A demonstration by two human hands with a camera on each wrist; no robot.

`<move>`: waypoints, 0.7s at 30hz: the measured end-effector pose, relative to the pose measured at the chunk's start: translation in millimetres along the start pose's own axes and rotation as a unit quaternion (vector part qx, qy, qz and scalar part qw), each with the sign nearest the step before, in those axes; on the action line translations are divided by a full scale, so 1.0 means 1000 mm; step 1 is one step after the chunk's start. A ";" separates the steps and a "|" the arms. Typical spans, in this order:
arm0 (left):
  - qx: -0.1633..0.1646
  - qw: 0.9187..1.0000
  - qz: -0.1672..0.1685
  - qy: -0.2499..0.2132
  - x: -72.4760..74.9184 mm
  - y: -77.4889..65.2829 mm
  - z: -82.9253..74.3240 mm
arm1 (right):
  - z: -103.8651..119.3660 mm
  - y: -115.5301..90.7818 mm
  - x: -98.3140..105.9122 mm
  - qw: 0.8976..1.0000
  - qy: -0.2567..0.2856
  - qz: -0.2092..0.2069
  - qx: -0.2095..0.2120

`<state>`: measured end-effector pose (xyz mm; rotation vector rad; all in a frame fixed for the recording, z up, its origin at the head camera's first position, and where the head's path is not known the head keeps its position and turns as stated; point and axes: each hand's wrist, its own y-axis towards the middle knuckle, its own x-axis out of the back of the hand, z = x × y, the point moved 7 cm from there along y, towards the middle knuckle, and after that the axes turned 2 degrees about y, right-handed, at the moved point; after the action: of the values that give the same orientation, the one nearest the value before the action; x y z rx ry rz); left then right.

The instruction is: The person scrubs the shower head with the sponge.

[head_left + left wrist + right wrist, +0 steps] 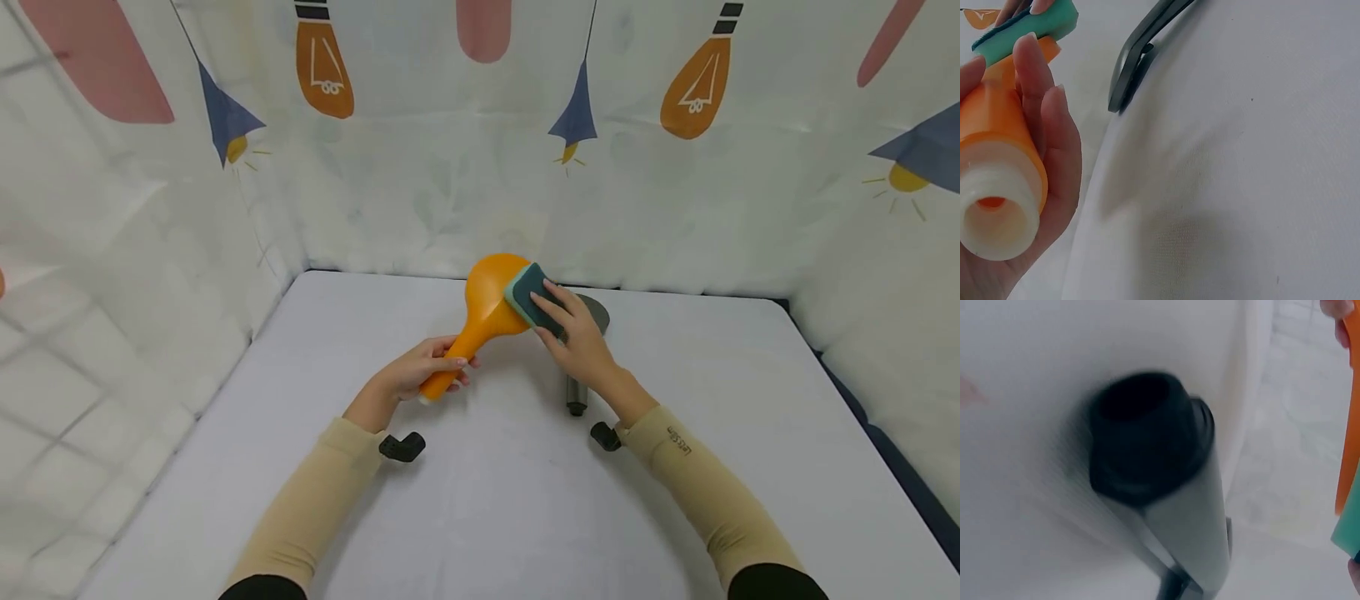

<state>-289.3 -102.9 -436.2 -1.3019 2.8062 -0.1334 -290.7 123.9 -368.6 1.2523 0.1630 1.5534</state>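
Note:
My left hand (pixel 416 368) grips the handle of an orange hand shower head (pixel 487 293), its fingers and thumb curled round it. A hollow white connector (pixel 999 212) at the handle's end faces the left wrist camera. The shower head tilts up to the right, its round head farthest away. My right hand (pixel 588 350) holds a green sponge (pixel 520 292) with a dark teal face against the right side of that head. Under the right hand a grey shower head (pixel 596 312) lies on the table, partly hidden; its black-ended handle (pixel 1191 519) shows in the right wrist view.
A white cloth covers the table (pixel 480 517). Behind it hangs a pale curtain (pixel 420 183) printed with lamps and bulbs, and it continues along the sides. Small black devices (pixel 402 447) sit at both wrists, near the sleeve cuffs.

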 end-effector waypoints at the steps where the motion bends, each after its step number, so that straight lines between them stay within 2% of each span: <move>1: 0.000 1.000 0.002 -0.003 0.000 0.000 0.000 | -0.002 0.002 0.002 1.000 -0.001 -0.004 -0.010; 4: -0.005 1.000 0.010 -0.006 -0.002 0.001 0.000 | -0.006 0.006 0.007 1.000 -0.003 -0.013 -0.027; 8: -0.008 1.000 0.010 -0.007 -0.002 0.003 0.000 | -0.003 0.011 0.007 1.000 -0.019 -0.007 -0.023; 10: -0.003 1.000 0.008 -0.009 -0.001 0.004 0.001 | 0.002 0.012 0.004 1.000 -0.027 0.004 -0.009; 16: 0.024 0.999 0.014 -0.036 -0.003 0.004 0.006 | 0.022 0.010 -0.004 0.996 -0.048 0.036 0.069; 21: 0.030 0.998 0.027 -0.040 -0.005 0.003 0.007 | 0.022 0.010 0.001 0.996 -0.045 0.032 0.070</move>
<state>-287.7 -97.0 -443.4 -1.1900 2.7440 -0.1591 -280.5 109.9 -351.6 1.4482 0.1776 1.5582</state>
